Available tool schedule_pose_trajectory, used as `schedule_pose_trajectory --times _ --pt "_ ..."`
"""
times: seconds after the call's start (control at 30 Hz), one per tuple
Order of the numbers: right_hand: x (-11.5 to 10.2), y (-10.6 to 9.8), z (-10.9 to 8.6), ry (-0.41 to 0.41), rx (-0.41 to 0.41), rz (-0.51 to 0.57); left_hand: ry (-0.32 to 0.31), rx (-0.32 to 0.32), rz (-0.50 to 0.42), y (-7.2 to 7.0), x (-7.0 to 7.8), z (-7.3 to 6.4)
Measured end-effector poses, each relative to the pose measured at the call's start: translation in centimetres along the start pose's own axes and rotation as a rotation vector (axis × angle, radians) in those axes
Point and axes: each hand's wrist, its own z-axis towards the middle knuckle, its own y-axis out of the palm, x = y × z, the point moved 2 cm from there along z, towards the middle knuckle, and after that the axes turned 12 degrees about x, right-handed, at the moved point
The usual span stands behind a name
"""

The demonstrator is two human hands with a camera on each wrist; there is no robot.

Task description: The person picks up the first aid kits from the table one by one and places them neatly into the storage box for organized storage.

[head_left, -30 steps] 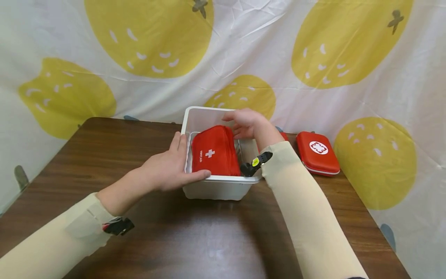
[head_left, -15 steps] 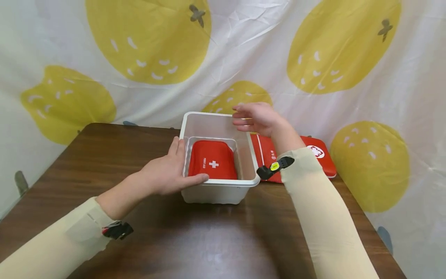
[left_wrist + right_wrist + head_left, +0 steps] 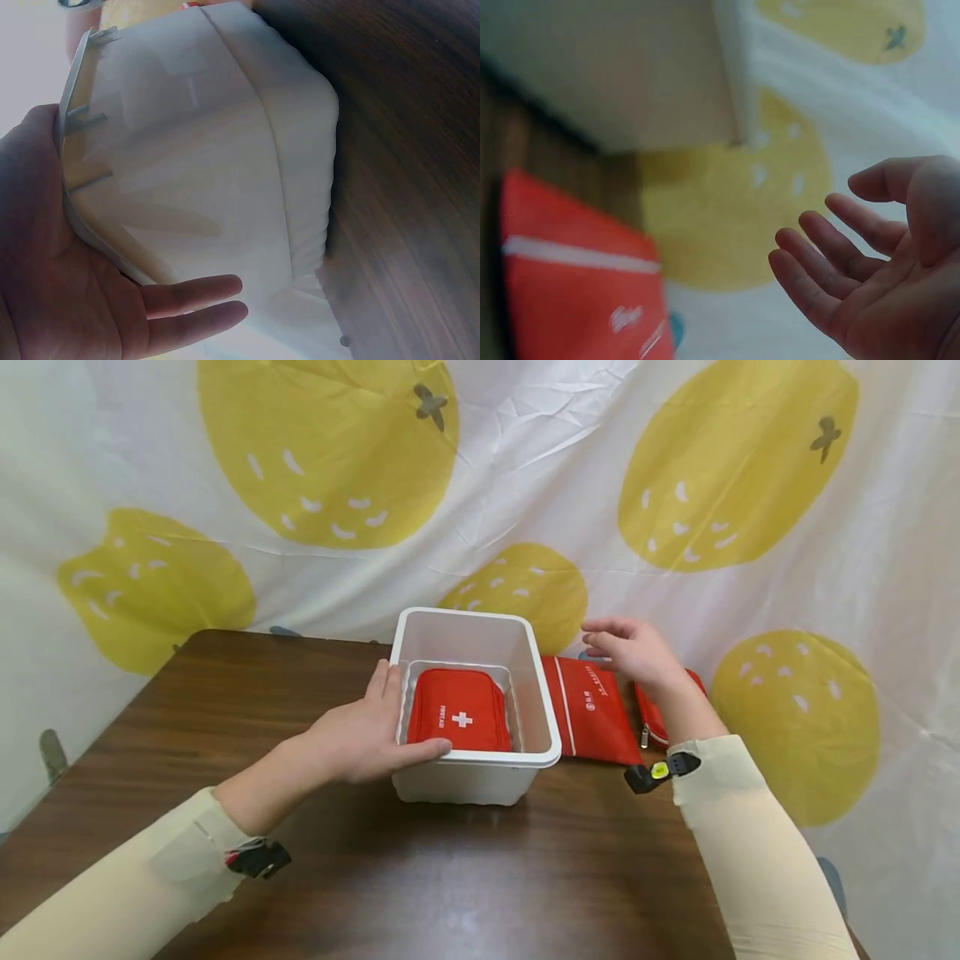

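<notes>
Pouch [image 3: 459, 702]: red, marked FIRST AID with a white cross; it now lies low inside the tub, lettering upward, whereas a second ago it sits higher there, with fingers at its right side.
Tub [image 3: 467, 782]: white, standing on the tabletop [image 3: 420, 893] in about the same place throughout.
Right hand [image 3: 633, 652]: the main change; it has left the tub, crossed the rim and swung right, toward the two other red items. Its grip is loose and fairly wide, fingers gently bent, holding nothing; the right wrist view shows it apart from the flat bag.
Release: no hand touches the pouch, so setting it down in the tub looks complete, and the right hand seems free.
Left hand [image 3: 360, 735]: unchanged at the tub's near left corner, thumb along the front rim, fingers straight against the outside; its grip is wide, apparently steadying rather than clenching.
Flat bag [image 3: 596, 722]: red, white-striped, just right of the tub, more exposed with the forearm shifted.
Zipped case [image 3: 650, 714]: red, beyond the bag, now mostly hidden by the right hand and wrist.
</notes>
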Motion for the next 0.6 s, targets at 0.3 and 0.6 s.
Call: schedule_pose_trajectory --times 0.3,0.6 --pt "7.4 0.5 -0.9 0.006 -0.017 -0.343 0.002 -0.001 0.002 -0.1 0.1 0.2" --pt "11.9 1.8 -1.0 -0.028 -0.172 -0.637 0.006 0.006 0.012 -0.3 0.3 0.3"
